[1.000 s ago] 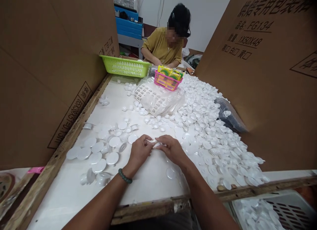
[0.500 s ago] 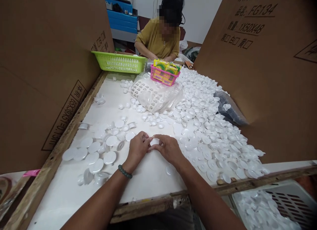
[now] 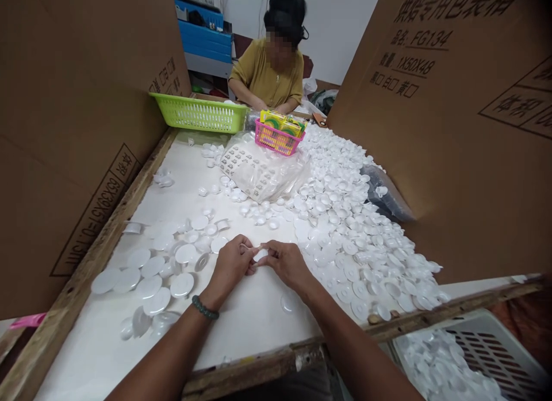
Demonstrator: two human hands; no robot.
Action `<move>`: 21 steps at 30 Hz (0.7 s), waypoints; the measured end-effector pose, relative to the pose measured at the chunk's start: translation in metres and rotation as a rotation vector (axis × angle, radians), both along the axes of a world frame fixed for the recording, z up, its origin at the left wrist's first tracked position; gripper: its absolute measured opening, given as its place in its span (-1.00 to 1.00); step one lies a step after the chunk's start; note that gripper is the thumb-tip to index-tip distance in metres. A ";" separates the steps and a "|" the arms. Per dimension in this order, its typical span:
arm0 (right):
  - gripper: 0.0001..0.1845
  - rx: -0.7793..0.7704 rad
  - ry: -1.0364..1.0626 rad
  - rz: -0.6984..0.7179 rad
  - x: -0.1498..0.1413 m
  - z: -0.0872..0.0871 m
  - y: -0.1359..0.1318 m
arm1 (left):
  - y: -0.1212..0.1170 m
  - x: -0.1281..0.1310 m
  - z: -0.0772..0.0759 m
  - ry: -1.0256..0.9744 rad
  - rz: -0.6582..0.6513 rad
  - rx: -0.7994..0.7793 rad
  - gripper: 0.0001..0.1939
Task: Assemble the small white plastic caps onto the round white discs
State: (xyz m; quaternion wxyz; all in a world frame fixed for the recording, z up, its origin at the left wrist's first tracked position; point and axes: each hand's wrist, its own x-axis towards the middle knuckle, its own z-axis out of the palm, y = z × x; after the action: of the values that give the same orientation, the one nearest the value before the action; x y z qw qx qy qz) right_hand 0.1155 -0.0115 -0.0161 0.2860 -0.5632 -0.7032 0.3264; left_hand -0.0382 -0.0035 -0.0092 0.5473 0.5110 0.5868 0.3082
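Note:
My left hand (image 3: 230, 267) and my right hand (image 3: 286, 263) meet over the white table (image 3: 254, 314), fingers pinched together on a small white plastic piece (image 3: 260, 254) held between them. A green bead bracelet (image 3: 204, 308) circles my left wrist. To the left of my left hand lie flat white discs (image 3: 149, 274). To the right of my right hand spreads a large heap of small white plastic cups (image 3: 357, 234). A clear disc (image 3: 288, 301) lies on the table under my right wrist.
A person in a yellow shirt (image 3: 267, 79) sits at the far end, behind a green basket (image 3: 199, 114) and a pink basket (image 3: 276, 138). A clear plastic bag (image 3: 259, 171) lies mid-table. Cardboard walls (image 3: 452, 130) flank both sides. A white crate (image 3: 457, 361) holds more pieces at lower right.
Both hands stay together on the small white piece, with the fingers shifting slightly. The view has drifted to the right and a little up.

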 end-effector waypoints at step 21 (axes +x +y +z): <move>-0.72 0.408 -0.347 0.011 -0.004 0.012 0.025 | -0.010 -0.011 -0.010 0.755 0.129 0.962 -0.82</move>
State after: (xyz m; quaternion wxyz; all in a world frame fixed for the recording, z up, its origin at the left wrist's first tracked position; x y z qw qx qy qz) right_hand 0.1113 0.0135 -0.0040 0.2674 -0.5376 -0.7959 0.0780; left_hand -0.0487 -0.0137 -0.0193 -0.0101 0.7380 0.5650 0.3687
